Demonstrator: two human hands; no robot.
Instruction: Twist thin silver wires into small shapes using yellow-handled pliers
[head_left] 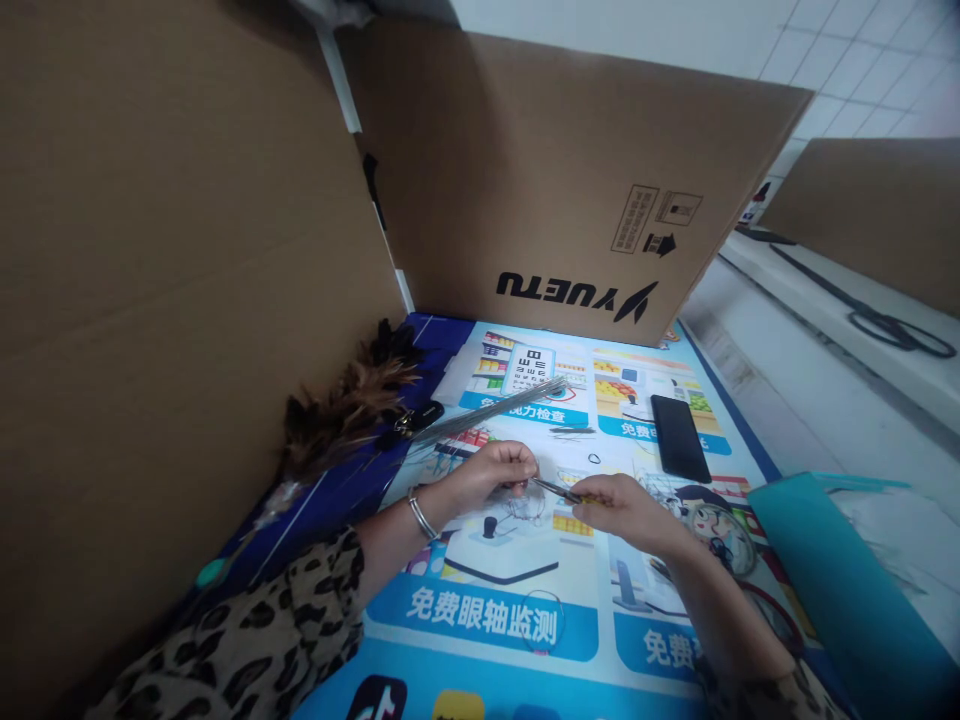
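My left hand point(504, 470) is closed in a pinch near the middle of the printed mat, on a small thing too fine to make out, with thin wire loops just below. In my right hand point(619, 508) are small pliers point(556, 489) with yellowish handles, their tips pointing left and reaching my left fingertips. Beyond my hands lies a bundle of thin straight wires point(499, 408), slanting up to the right. A small dark ring point(594, 459) rests on the mat above the pliers. Closer to me is a thin round hoop point(543, 622).
Cardboard panels point(570, 180) stand at the back and left. Brown feathers point(349, 400) and a black key fob point(421, 415) lie at the left. To the right are a black phone point(679, 438), a teal box point(847, 590) and, farther off, black scissors point(896, 330).
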